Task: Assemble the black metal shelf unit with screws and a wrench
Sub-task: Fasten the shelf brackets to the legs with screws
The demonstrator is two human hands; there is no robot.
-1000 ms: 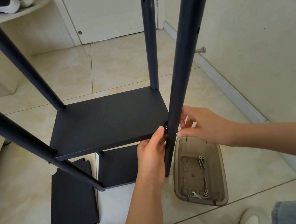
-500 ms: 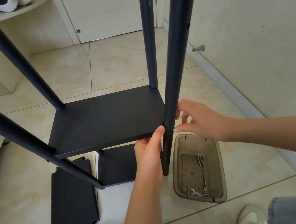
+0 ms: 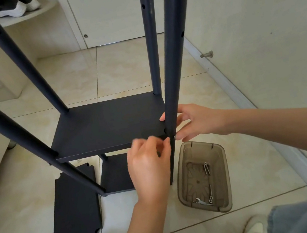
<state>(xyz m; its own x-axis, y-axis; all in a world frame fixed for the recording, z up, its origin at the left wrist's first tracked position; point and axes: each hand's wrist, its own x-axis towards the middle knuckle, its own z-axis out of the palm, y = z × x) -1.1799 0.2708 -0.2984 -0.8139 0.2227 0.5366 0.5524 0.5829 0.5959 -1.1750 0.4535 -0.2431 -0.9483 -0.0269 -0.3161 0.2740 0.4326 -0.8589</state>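
Observation:
The black shelf unit stands on the tiled floor with its four poles rising past the camera. A black shelf panel (image 3: 106, 127) sits between them, above a lower shelf (image 3: 115, 174). My right hand (image 3: 199, 119) holds the near-right pole (image 3: 172, 63) at the panel's front right corner, fingers behind the pole and thumb in front. My left hand (image 3: 150, 168) is blurred, its fingers curled just left of that pole at the panel's front edge. Whether it pinches anything is hidden. A small wrench (image 3: 199, 202) and screws (image 3: 207, 168) lie in a brown plastic tray (image 3: 220, 166).
A loose black panel (image 3: 77, 209) lies flat on the floor at the left. The wall and baseboard run along the right, with a metal door stop (image 3: 207, 54) low on it. My shoe (image 3: 255, 228) is at the bottom edge.
My left hand has come off the near-right pole and moved slightly left, fingers curling. My right hand has wrapped further round the pole.

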